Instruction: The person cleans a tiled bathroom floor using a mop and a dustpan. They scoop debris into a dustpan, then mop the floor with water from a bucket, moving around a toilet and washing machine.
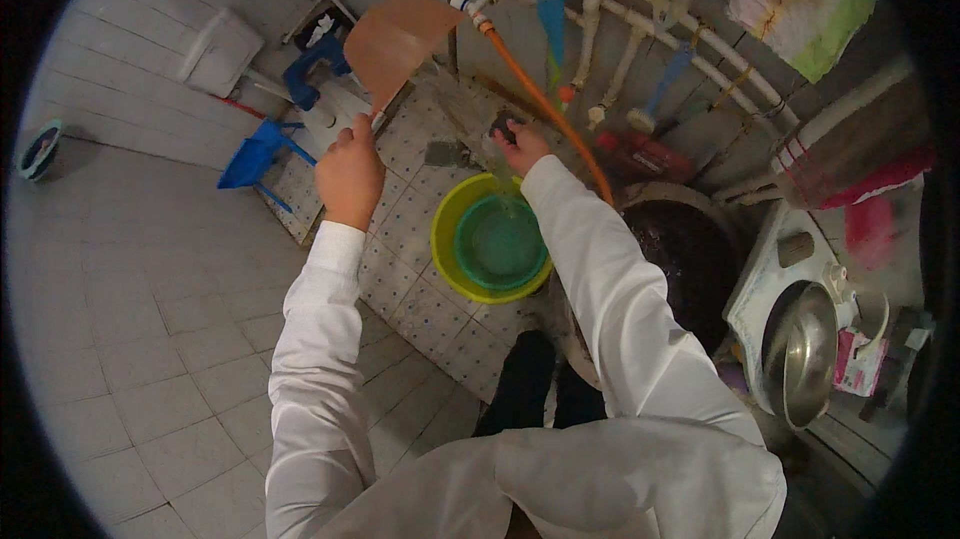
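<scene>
My left hand is closed round the handle of a broad, rounded, salmon-brown pan, held tilted in the air; its exact kind is hard to tell. In my right hand is a small dark scrubber, gripped by the fingers to the right of the pan and apart from it. Below that hand, a green basin with water in it sits inside a yellow basin on the tiled floor. A blurred streak of water shows between the pan and the basins.
An orange hose runs from the wall tap past my right hand to a large dark vat. A blue dustpan lies at left beside the squat toilet. A metal washbasin stands at right. Pipes line the wall.
</scene>
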Tool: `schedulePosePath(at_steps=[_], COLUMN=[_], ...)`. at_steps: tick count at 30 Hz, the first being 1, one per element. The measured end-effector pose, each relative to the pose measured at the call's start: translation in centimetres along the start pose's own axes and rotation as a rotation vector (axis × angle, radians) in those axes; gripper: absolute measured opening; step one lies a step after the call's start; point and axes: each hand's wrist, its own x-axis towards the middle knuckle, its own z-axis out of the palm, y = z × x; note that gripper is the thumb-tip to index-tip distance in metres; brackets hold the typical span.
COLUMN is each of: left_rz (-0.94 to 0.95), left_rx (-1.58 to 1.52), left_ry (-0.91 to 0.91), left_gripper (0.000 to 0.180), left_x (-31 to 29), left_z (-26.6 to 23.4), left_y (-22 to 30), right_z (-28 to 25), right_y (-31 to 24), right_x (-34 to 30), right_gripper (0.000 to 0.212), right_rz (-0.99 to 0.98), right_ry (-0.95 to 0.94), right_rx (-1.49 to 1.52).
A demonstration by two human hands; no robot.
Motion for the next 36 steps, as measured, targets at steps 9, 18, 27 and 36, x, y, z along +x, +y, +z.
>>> schedulePosePath(at_steps=[9,18,27,36], left_rz=[-0.187,-0.518,-0.489,-0.450], left_rx=[-0.137,-0.833,-0.869,-0.814], left_ry=[-0.295,-0.404,-0.437,-0.497], left_gripper=[0.025,0.025,0.016,0.014], left_x=[-7.4,-19.8,-22.8,-22.8], left_z=[4.4,5.2,4.1,4.9], left_y=[-1.5,-0.3,0.8,4.0], right_z=[-8.2,-5.4,-3.4,-8.6], right_y=[-5.6,-14.0,-23.5,-40.2], right_x=[-1.7,-5.2,-15.2,-17.8], right_gripper=[0.031,0.034,0.032,0.031], right_rz=[-0.583,-0.780,-1.490,-1.785], right_ry=[0.198,0.133,0.048,0.621], right_rx=[-1.898,-2.019,-1.196,-2.334])
